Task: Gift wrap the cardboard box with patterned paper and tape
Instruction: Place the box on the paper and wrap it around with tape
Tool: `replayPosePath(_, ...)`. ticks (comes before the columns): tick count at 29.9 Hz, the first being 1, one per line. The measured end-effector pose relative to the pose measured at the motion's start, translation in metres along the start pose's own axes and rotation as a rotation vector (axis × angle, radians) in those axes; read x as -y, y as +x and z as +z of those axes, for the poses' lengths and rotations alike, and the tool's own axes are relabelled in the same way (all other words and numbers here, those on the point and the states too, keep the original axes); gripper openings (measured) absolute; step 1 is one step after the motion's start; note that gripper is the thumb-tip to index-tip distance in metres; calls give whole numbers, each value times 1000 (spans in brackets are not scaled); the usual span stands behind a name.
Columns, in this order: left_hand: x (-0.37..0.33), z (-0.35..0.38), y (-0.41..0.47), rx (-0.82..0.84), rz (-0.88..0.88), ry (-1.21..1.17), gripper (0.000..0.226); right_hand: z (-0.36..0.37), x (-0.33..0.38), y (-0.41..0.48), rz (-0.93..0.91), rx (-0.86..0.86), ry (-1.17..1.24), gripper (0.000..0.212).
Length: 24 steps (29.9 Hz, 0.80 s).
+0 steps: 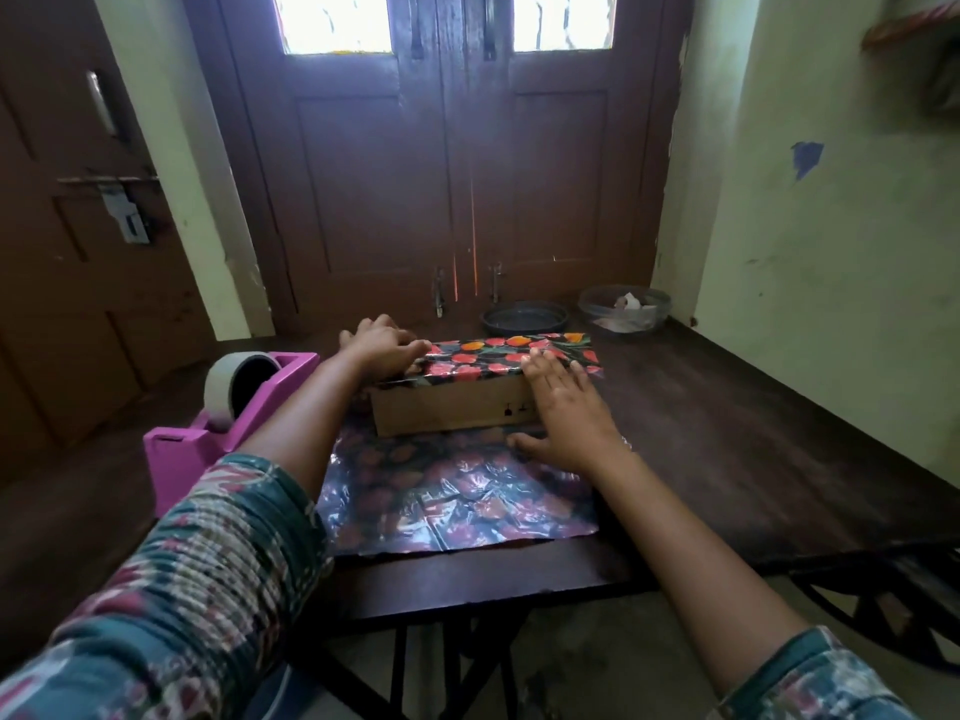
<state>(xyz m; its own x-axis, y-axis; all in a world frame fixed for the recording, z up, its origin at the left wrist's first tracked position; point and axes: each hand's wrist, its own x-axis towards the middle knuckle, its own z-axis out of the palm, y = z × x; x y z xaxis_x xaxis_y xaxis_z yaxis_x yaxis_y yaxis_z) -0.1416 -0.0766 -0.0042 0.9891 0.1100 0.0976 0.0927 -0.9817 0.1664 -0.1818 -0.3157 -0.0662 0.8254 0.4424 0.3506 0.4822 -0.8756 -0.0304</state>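
Left hand (382, 345): fingers curled over the far-left top edge of the box, pinching the folded paper flap down there. Right hand (563, 407): flat and spread, palm against the box's near-right corner, fingertips on the paper flap on top, thumb lying on the paper sheet in front; pressing, not clenched.

Brown rectangular cardboard box (449, 410): lies lengthwise across the middle of the table, resting on the paper; near long side bare, small black printed marks at its right end.

Glossy dark wrapping paper with red and orange flower pattern (452, 498): one part folded over the box top from the far side; the rest spread flat and creased towards the near table edge.

Dark brown wooden table (753, 459): bears all items listed.

Pink plastic tape dispenser with a roll of pale tape (228, 415): left of the box, beside the left forearm.

Round dark shallow dish (524, 319): far edge of table, behind the box.

Clear round bowl holding scraps of paper (626, 309): right of the dish.

Patterned teal and red sleeves (197, 589): pushed up both forearms.

Brown panelled double door (457, 163): behind the table.
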Motion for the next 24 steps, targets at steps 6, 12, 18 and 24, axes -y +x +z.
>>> replayPosePath(6, -5, -6, 2, 44, -19, -91, 37, -26, 6, 10, 218, -23, -80, 69)
replayPosePath(12, -12, -9, -21, 54, -133, -88, 50, -34, 54, 15, 529, 15, 691, 78)
replayPosePath(18, -11, -21, -41, 266, -11, -269, 37, -21, 68, 21, 504, 82, 784, 88)
replayPosePath(24, -2, -16, -63, 532, -6, -783, 20, -34, 33, 31, 401, 281, 915, 66)
